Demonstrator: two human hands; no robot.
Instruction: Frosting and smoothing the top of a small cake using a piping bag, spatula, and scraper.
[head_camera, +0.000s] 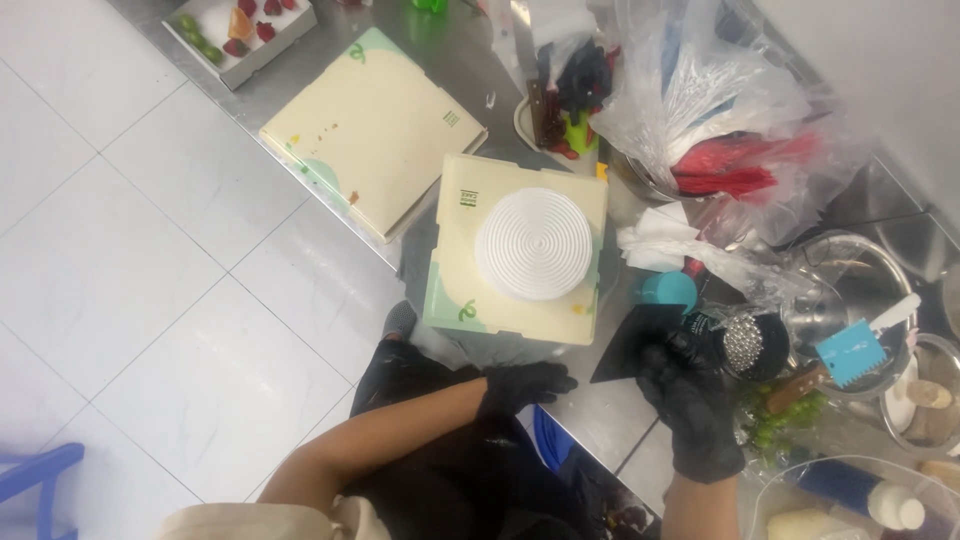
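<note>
Both my hands wear black gloves. My left hand (525, 384) rests flat on the edge of the steel counter (610, 420), fingers spread, holding nothing, just below a cream square board (455, 290) carrying a round white cake (533, 243) with ringed ridges on top. My right hand (692, 405) grips a black container of silver sugar pearls (745, 345), with a dark flat card (632, 343) lying beside it. A teal cup (668, 290) stands just above that hand.
A second cream board (375, 130) lies on the counter at the upper left, near a box of cut fruit (240, 30). Plastic bags (720, 100), steel bowls (860, 270), a blue comb scraper (852, 355), green grapes (775, 425) and bottles crowd the right side. White tiled floor lies left.
</note>
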